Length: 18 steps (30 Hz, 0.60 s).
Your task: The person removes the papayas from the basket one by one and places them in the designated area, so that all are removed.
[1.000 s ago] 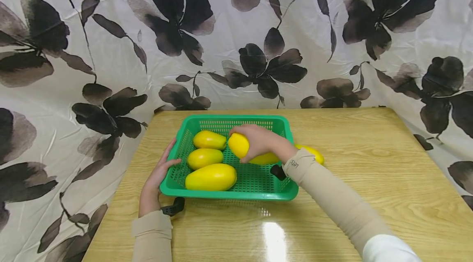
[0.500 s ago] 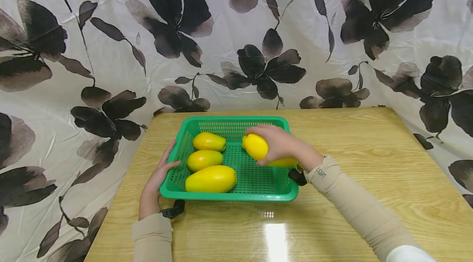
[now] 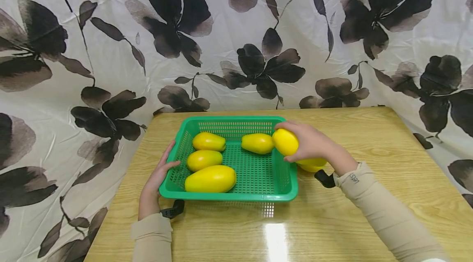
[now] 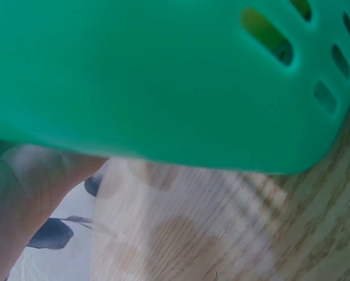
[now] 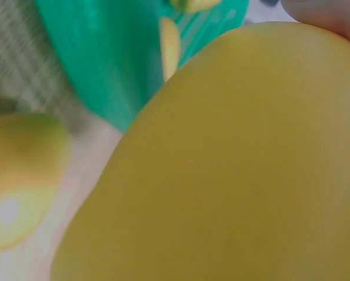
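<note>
My right hand [image 3: 312, 143] grips a yellow papaya [image 3: 285, 142] at the right rim of the green basket [image 3: 236, 197], fingers over its far side and thumb below. This papaya [image 5: 233, 158] fills most of the right wrist view. My left hand [image 3: 159, 173] holds the basket's left side, thumb on the rim and fingers along the outer wall. In the left wrist view the basket wall [image 4: 134, 88] hides most of that hand. Inside the basket, several papayas lie on their sides: a column at left, with a large front one [image 3: 210, 179], and one [image 3: 257, 143] at back right.
Another papaya [image 5: 20, 181] lies on the wooden table [image 3: 369, 147] just outside the basket's right wall, partly hidden below my right hand in the head view. A floral cloth [image 3: 221, 28] hangs behind the table and along its sides.
My right hand has moved right with the papaya, from over the basket's inside to its right rim. The back right papaya has come into full view. The left hand stays in place.
</note>
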### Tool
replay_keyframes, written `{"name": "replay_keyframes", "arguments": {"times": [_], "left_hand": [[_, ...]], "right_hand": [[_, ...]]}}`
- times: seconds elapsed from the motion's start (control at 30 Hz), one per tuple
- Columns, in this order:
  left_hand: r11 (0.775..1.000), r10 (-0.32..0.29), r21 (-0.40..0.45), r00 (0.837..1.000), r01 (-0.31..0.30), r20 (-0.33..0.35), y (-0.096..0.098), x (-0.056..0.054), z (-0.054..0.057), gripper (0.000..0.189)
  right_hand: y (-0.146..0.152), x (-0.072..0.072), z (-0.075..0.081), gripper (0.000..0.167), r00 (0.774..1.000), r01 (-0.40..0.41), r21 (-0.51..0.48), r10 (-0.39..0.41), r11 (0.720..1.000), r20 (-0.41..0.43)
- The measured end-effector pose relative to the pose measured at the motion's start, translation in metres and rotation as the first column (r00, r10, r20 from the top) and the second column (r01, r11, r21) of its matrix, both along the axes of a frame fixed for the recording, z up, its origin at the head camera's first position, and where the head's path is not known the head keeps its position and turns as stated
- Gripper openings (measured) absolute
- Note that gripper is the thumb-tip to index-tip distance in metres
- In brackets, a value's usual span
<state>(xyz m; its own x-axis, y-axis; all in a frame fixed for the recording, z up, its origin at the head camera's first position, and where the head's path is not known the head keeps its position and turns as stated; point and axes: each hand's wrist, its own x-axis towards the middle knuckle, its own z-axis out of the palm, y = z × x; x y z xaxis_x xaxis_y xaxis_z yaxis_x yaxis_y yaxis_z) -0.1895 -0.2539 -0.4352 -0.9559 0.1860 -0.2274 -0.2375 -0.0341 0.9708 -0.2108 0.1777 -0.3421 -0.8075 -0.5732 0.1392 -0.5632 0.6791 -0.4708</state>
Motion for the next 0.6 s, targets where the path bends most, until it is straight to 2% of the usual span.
{"name": "replay_keyframes", "arguments": {"times": [0.23,0.6], "left_hand": [[1.000,-0.007,0.004,1.000,0.007,-0.008,-0.001,0.000,-0.001,0.070],[1.000,-0.002,-0.022,1.000,0.002,-0.013,-0.002,0.001,-0.001,0.069]], "right_hand": [[0.033,-0.001,-0.008,0.079,0.998,0.065,0.001,-0.065,0.998,-0.004],[0.080,0.008,-0.017,0.079,0.985,0.170,0.004,-0.169,0.986,-0.011]]}}
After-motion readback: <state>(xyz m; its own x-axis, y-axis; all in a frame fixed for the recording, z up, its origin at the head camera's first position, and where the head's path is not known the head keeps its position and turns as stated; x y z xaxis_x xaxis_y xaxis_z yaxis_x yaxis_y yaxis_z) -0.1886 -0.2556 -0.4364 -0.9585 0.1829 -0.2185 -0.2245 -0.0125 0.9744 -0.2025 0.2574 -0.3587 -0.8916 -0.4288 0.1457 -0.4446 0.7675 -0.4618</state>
